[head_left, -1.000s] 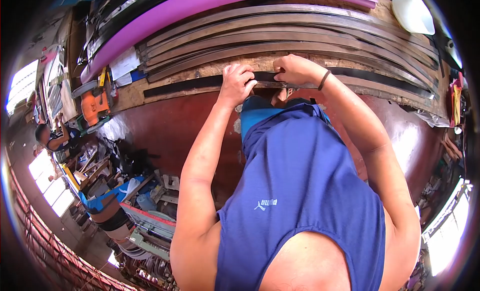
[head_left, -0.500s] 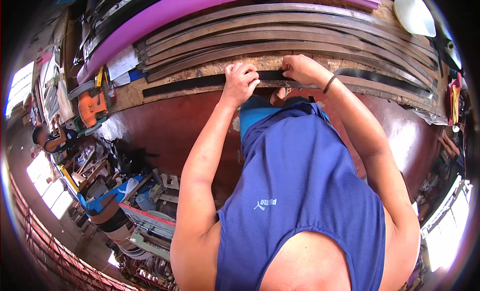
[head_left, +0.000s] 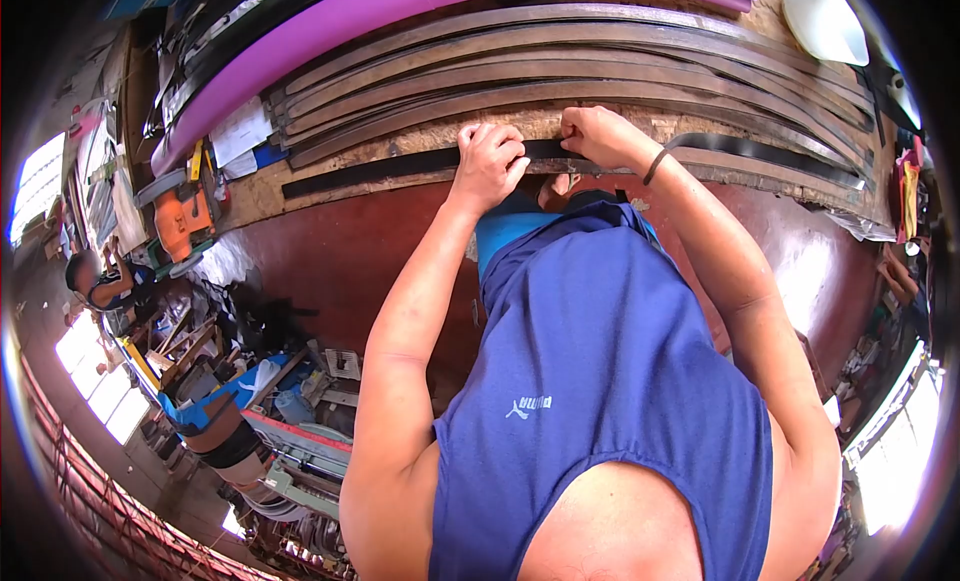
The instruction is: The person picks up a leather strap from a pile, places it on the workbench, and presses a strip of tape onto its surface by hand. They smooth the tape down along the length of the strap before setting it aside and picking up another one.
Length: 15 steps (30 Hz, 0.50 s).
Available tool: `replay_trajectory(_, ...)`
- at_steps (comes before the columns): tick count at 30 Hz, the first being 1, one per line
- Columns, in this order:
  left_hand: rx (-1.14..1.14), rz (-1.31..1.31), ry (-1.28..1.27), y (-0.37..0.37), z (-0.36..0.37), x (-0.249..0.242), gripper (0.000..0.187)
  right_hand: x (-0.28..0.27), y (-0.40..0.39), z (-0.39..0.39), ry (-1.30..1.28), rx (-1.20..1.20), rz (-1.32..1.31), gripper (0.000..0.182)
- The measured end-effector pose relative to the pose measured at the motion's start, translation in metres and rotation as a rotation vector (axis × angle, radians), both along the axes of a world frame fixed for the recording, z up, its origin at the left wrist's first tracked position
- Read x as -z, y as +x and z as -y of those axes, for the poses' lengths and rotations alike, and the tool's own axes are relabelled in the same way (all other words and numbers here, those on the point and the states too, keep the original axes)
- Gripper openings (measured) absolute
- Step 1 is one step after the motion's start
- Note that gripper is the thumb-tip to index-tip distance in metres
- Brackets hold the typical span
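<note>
A long black strip (head_left: 400, 165) lies along the front edge of the wooden workbench (head_left: 262, 198). My left hand (head_left: 488, 165) is closed over the strip near its middle, fingers curled and thumb pressed in. A short way to the right, my right hand (head_left: 604, 141) pinches the same strip between thumb and bent fingers. Between the two hands a short length of the strip shows. Its right part (head_left: 740, 144) bows up a little beyond my right wrist. The fingertips of both hands are partly hidden.
Several long brown strips (head_left: 500, 66) lie side by side behind my hands. Beyond them is a purple roll (head_left: 400, 9). A white container (head_left: 826, 25) stands at the back right, an orange tool (head_left: 178, 221) at the left end. Another person (head_left: 105, 279) is far left.
My left hand has slid slightly to the right along the black strip, closer to my right hand. My right hand stays almost in place.
</note>
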<state>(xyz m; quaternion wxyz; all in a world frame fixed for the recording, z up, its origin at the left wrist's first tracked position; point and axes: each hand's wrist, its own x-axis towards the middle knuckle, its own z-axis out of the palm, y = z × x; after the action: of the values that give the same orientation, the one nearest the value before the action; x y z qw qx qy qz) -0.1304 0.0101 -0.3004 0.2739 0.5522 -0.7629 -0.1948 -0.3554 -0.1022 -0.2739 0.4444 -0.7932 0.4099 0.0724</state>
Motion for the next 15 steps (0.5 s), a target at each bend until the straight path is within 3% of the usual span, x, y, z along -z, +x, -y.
replay_trajectory(10, -0.011, 0.019, 0.050, -0.003, -0.002, 0.000, 0.019, 0.003, 0.000, -0.002, -0.010, 0.004, -0.007, 0.022)
replay_trajectory(13, -0.089, 0.114, -0.035, -0.028, -0.013, -0.015, 0.024, 0.004, -0.001, -0.002, -0.024, 0.004, 0.019, 0.022)
replay_trajectory(15, -0.057, 0.158, -0.028, -0.048, -0.027, -0.015, 0.043, 0.006, -0.001, -0.003, -0.021, 0.004, 0.012, 0.021)
